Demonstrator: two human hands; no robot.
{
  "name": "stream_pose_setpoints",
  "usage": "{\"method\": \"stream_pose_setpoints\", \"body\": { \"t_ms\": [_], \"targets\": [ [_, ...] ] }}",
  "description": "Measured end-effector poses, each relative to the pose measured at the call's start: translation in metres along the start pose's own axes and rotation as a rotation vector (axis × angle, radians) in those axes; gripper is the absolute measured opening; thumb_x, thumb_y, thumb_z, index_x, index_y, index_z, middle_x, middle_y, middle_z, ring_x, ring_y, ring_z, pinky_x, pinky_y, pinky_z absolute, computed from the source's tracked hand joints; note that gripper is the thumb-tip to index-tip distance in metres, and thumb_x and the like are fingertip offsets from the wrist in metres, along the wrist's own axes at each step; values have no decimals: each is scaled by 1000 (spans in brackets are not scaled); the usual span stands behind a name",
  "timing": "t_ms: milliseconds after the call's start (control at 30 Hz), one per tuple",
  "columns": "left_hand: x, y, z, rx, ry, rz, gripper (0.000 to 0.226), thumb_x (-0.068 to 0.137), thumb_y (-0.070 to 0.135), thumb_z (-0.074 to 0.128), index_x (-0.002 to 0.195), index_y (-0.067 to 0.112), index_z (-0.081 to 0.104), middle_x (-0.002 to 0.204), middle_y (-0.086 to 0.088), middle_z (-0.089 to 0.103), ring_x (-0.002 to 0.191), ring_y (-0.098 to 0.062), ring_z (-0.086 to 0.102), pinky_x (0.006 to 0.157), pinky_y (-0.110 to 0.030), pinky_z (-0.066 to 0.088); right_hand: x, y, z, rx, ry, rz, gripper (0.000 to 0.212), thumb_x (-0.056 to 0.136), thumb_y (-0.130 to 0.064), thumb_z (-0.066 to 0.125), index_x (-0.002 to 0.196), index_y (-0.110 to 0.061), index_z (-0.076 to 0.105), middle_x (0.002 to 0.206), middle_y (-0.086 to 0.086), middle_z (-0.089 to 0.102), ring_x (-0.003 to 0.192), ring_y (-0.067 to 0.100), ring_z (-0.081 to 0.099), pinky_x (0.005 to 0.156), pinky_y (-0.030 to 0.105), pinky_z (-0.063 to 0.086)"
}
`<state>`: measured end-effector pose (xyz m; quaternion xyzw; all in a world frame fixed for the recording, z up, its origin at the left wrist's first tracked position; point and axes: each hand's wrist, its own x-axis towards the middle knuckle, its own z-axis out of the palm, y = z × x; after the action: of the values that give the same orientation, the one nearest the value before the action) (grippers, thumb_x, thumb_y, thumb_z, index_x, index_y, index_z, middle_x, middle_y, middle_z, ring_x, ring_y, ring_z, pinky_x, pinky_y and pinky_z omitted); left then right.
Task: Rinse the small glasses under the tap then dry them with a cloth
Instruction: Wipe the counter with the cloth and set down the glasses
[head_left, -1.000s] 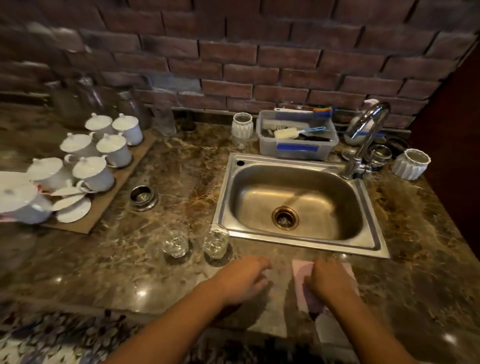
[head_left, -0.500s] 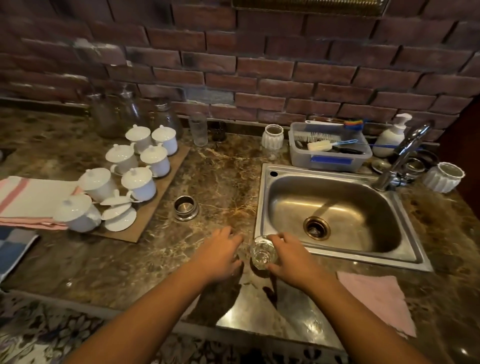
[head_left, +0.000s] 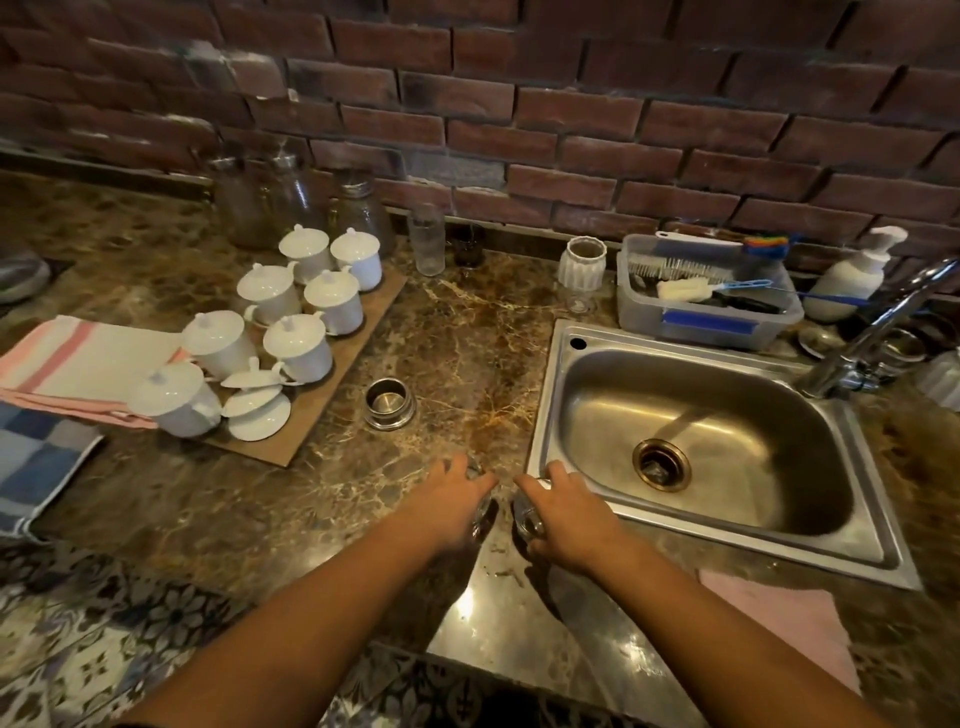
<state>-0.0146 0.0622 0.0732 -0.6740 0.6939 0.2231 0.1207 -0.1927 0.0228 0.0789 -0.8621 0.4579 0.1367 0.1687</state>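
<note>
Glass (head_left: 483, 515) gripped under left hand (head_left: 448, 503), second glass (head_left: 527, 517) under right hand (head_left: 567, 513)

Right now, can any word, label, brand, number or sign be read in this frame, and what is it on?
No text can be read in this view.
Blue strip on the plastic tub: no writing shows.
Pump bottle: no legible label.
Glass jars: too blurred to tell.

Legible text, labels, brands, numbers: none that you can read. The blue strip (head_left: 709, 323) on the plastic tub (head_left: 640, 316) beside your sink shows no letters you could make out.
</note>
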Motion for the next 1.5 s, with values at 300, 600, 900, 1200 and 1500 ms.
{"method": "stream_pose_setpoints", "body": {
  "t_ms": [300, 600, 900, 1200, 1500],
  "targets": [
    [-13, -11, 1, -118, 65, -106, 70, 89, 25, 71, 148, 34, 34, 153, -15, 29, 137, -41, 33, 109, -49, 41, 18, -6, 2, 5, -16, -97, 77, 76, -39, 77, 142, -30, 36, 138, 9, 40, 124, 31, 42, 93, 41, 52],
    [-106, -83, 0, -307, 150, -380, 65, 86, 35, 74, 143, 34, 41, 140, -12, 39, 129, -35, 41, 104, -42, 43, 46, -90, -11, -9, -45, -330, 82, 78, -51, 71, 148, -33, 31, 141, 9, 38, 129, 31, 39, 101, 39, 44],
    [-199, -199, 16, -329, 164, -521, 78, 81, 38, 76, 148, 37, 35, 143, -12, 37, 130, -39, 42, 105, -45, 45, 68, -224, -1, -77, -65, -439, 83, 76, -46, 75, 148, -30, 36, 137, 9, 41, 124, 28, 44, 99, 36, 45],
    [-256, -310, 19, -288, 217, -326, 71, 88, 33, 72, 149, 35, 36, 153, -12, 33, 141, -35, 34, 113, -42, 35, 54, -343, 16, -26, 0, -203, 81, 77, -39, 77, 146, -34, 35, 139, 8, 40, 127, 28, 42, 100, 38, 49],
    [-253, -372, 12, -258, 179, -145, 68, 87, 27, 72, 146, 34, 40, 151, -12, 35, 140, -34, 34, 113, -40, 35, 49, -392, 19, 5, 53, -64, 80, 79, -40, 76, 148, -33, 34, 142, 8, 39, 126, 26, 45, 99, 36, 50]
  ]
}}
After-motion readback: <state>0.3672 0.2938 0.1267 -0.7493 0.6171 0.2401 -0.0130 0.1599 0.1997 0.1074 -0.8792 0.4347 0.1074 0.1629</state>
